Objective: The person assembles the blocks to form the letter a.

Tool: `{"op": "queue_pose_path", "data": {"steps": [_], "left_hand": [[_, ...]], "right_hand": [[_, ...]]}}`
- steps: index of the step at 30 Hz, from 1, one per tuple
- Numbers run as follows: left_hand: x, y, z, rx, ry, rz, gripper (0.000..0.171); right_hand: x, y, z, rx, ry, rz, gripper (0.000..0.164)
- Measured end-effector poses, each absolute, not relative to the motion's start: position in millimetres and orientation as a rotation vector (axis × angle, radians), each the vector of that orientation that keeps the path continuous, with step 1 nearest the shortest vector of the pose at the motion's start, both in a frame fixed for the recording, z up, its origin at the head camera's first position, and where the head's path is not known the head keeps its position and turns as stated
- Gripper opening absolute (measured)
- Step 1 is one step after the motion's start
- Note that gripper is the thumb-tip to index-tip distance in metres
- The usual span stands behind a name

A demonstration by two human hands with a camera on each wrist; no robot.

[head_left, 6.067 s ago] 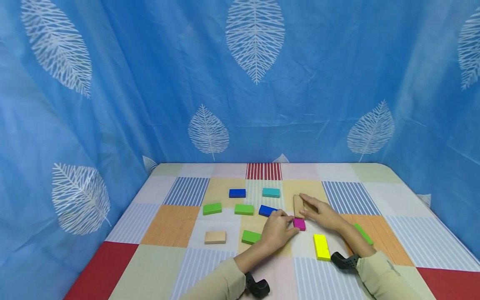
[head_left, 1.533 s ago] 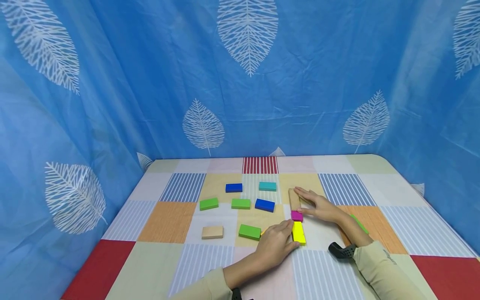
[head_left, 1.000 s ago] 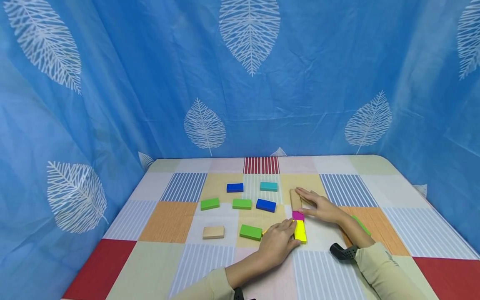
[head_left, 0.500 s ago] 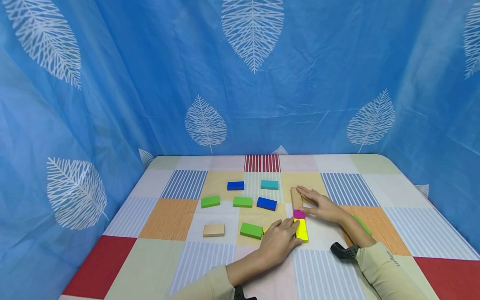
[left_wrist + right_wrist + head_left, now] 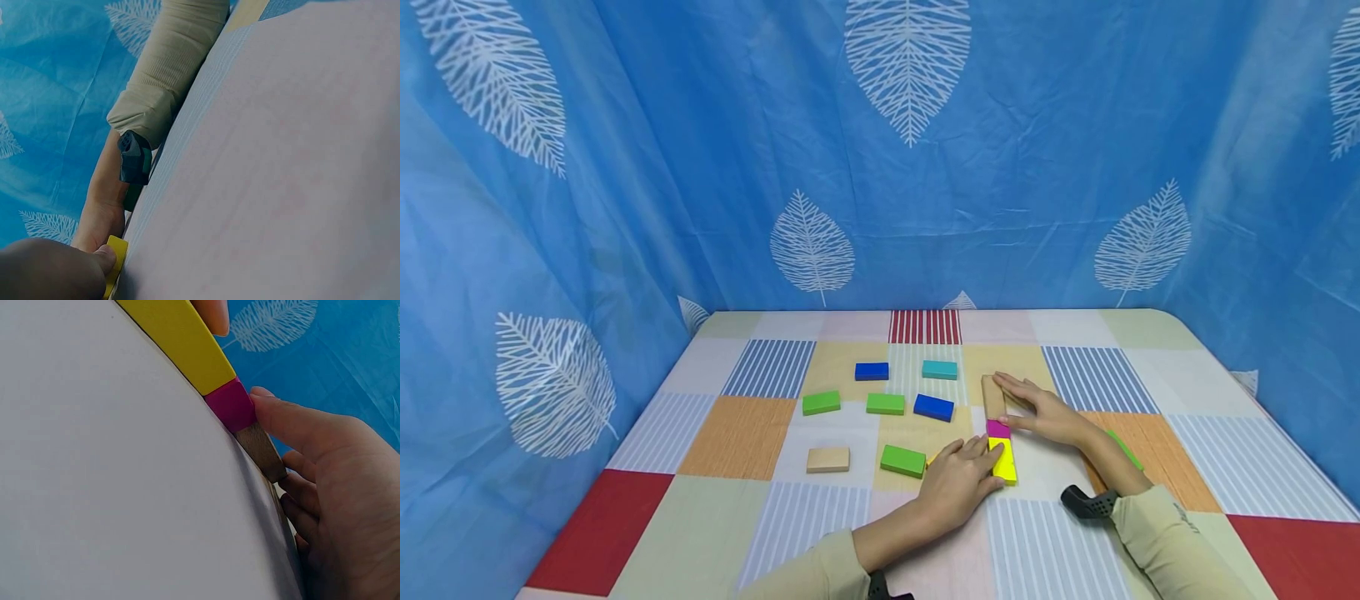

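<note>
Three blocks lie end to end in a line on the table: a plain wooden block at the far end, a short magenta block and a yellow block nearest me. My left hand holds the yellow block, with a finger over its top and the thumb by its near end; the left wrist view shows the thumb against that end. My right hand holds the wooden block, fingers at its far end and thumb near the joint with the magenta one. In the right wrist view the yellow and magenta blocks touch.
To the left lie several green blocks, two dark blue blocks, a turquoise block and another wooden block. An orange-yellow piece shows beside my left hand. A green block lies partly behind my right forearm.
My left hand has gone from the magenta block to the yellow one, which moved left and away from me against the magenta block. Lately only a left finger shifts slightly; the right hand stays put.
</note>
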State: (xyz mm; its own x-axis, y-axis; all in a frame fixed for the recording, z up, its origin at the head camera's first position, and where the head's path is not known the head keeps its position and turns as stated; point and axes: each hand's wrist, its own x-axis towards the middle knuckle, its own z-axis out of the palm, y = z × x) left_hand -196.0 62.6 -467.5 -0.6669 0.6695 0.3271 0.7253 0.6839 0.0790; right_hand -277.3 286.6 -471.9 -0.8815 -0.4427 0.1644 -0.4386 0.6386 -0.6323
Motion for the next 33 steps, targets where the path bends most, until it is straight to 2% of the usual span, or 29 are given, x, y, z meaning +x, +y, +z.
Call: {"op": "queue_pose_path", "data": {"steps": [33], "left_hand": [[-195.0,62.0,-469.9,-1.119,-2.593,-0.268,0.044]], "right_hand": [[-276.8,286.9,-473.2,-0.743,2.841,-1.084,0.072]]}}
